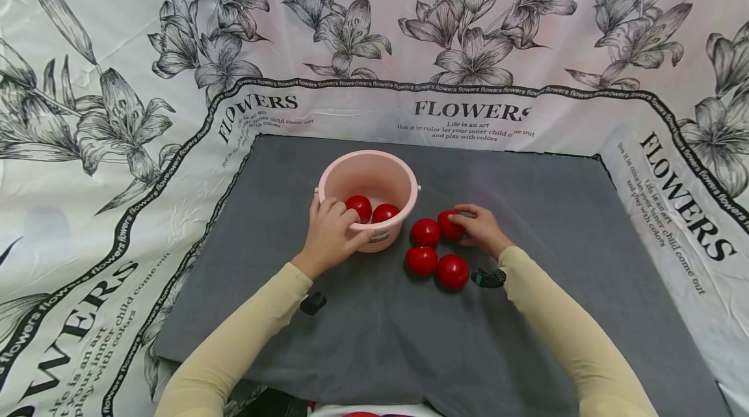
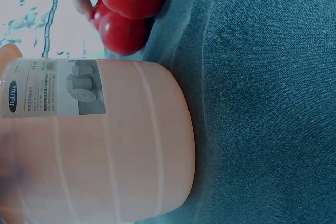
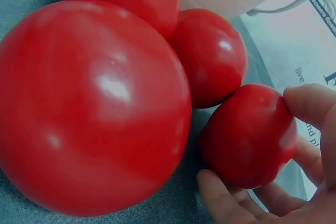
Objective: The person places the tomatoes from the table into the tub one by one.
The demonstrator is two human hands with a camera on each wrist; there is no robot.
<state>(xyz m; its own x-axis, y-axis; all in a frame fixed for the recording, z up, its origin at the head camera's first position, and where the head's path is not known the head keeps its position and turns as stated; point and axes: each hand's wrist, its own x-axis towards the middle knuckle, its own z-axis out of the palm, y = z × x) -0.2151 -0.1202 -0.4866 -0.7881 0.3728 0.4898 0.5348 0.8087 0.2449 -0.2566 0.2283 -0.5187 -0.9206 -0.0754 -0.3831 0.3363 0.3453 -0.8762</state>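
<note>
A pink plastic bucket (image 1: 383,242) stands on the grey cloth, two red tomatoes (image 1: 385,213) visible inside it. My left hand (image 1: 332,233) grips the bucket's near left rim, fingers over the edge and thumb along the front. To the right of the bucket, my right hand (image 1: 482,231) holds a shiny red tomato (image 3: 249,135) between thumb and fingers. That tomato sits at the far right of a small cluster on the cloth. Beside it are three others: one tomato (image 1: 425,233) by the bucket, another (image 1: 421,261) nearer me, and a third (image 1: 452,272) at the front right.
Grey cloth (image 1: 526,189) covers the table. Behind and to the sides hangs a white sheet (image 1: 363,105) printed with flowers and lettering. A wire handle (image 3: 294,3) is attached to the bucket's side. Part of a white and red thing (image 1: 374,410) shows at the bottom edge.
</note>
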